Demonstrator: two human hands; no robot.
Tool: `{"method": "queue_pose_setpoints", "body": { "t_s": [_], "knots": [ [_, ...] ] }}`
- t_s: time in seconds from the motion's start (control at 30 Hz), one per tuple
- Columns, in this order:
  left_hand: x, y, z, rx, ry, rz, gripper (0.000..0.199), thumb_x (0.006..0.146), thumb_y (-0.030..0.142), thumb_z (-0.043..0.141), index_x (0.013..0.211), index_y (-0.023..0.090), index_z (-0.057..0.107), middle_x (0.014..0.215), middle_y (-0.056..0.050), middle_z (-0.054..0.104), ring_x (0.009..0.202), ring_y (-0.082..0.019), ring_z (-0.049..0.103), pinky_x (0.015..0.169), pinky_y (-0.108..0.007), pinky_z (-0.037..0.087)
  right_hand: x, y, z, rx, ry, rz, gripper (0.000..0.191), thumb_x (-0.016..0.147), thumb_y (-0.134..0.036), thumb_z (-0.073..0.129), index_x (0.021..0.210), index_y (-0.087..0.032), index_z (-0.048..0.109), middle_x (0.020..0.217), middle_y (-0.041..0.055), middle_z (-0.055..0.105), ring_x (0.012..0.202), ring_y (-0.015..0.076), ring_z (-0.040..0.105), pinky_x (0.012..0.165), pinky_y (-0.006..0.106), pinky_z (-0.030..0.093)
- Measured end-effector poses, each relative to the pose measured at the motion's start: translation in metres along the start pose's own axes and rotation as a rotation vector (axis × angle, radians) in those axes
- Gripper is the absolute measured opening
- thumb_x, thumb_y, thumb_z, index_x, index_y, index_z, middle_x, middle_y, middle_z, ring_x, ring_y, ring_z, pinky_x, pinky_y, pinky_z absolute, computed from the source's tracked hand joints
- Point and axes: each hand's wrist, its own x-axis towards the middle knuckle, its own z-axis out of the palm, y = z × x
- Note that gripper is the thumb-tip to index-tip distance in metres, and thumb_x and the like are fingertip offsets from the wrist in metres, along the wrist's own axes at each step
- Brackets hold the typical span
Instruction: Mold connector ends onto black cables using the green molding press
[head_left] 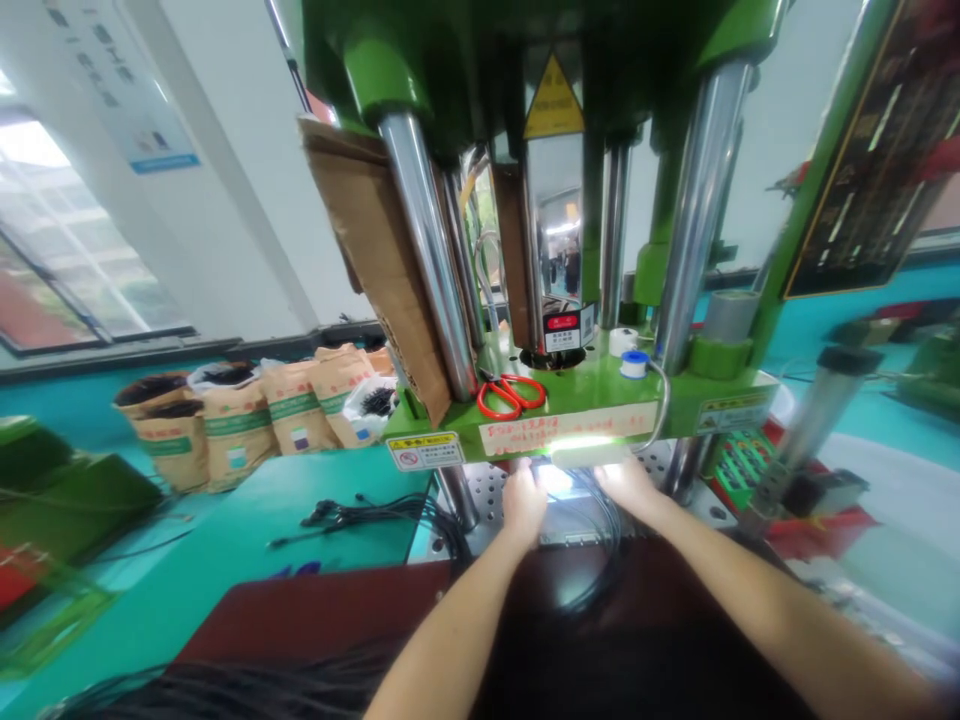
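Note:
Under the front plate of a green press (675, 400), my left hand (524, 503) reaches to the left side of a brightly lit metal mould (574, 515). My right hand (627, 485) is at the mould's right side, beside black cables (611, 530) that loop down toward me. The fingertips of both hands are blurred by glare and partly hidden by the plate, so what they touch is unclear. Red-handled scissors (511, 397) and a blue-and-white tape roll (634, 364) lie on the plate above.
A bundle of black cables (382, 508) lies on the green table (315, 570) at the left. Paper sacks (238, 425) stand behind it. Cardboard (375, 250) leans against the press's left column. More black cables (247, 690) lie at the lower left. A green tray (742, 465) is at the right.

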Motion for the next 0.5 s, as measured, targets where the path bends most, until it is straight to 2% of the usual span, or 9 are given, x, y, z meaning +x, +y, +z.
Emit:
{"method": "queue_pose_setpoints", "body": {
  "t_s": [0.07, 0.2, 0.37, 0.5],
  "knots": [
    [-0.002, -0.001, -0.003, 0.157, 0.035, 0.086, 0.030, 0.074, 0.020, 0.049, 0.104, 0.018, 0.053, 0.093, -0.014, 0.061, 0.105, -0.031, 0.050, 0.095, -0.043, 0.029, 0.003, 0.000, 0.003, 0.002, 0.017, -0.002, 0.032, 0.083, -0.018, 0.037, 0.090, -0.013, 0.068, 0.084, 0.0147, 0.068, 0.079, 0.0250, 0.063, 0.068, 0.033, 0.046],
    [-0.001, -0.003, -0.002, 0.411, 0.063, 0.168, 0.030, 0.079, 0.019, 0.040, 0.105, 0.013, 0.054, 0.088, -0.018, 0.062, 0.097, -0.035, 0.054, 0.089, -0.047, 0.033, 0.007, 0.002, 0.007, -0.003, 0.027, 0.000, 0.030, 0.083, -0.016, 0.038, 0.095, -0.010, 0.066, 0.085, 0.0149, 0.068, 0.080, 0.0237, 0.063, 0.068, 0.033, 0.046],
    [0.000, 0.004, -0.001, 0.528, 0.094, 0.223, 0.028, 0.080, 0.020, 0.040, 0.103, 0.014, 0.055, 0.090, -0.018, 0.061, 0.097, -0.032, 0.055, 0.088, -0.043, 0.035, 0.007, 0.000, 0.001, -0.018, 0.010, -0.002, 0.024, 0.088, -0.025, 0.045, 0.100, -0.011, 0.060, 0.091, 0.0085, 0.065, 0.081, 0.0171, 0.061, 0.075, 0.035, 0.047],
    [-0.003, 0.021, 0.009, 0.571, 0.114, 0.265, 0.028, 0.081, 0.028, 0.042, 0.097, 0.013, 0.058, 0.097, -0.019, 0.059, 0.104, -0.032, 0.051, 0.089, -0.042, 0.035, 0.004, -0.010, -0.007, -0.037, 0.023, -0.041, 0.024, 0.089, -0.029, 0.045, 0.102, -0.014, 0.059, 0.099, 0.0069, 0.063, 0.088, 0.0170, 0.059, 0.079, 0.037, 0.046]
  ]
}}
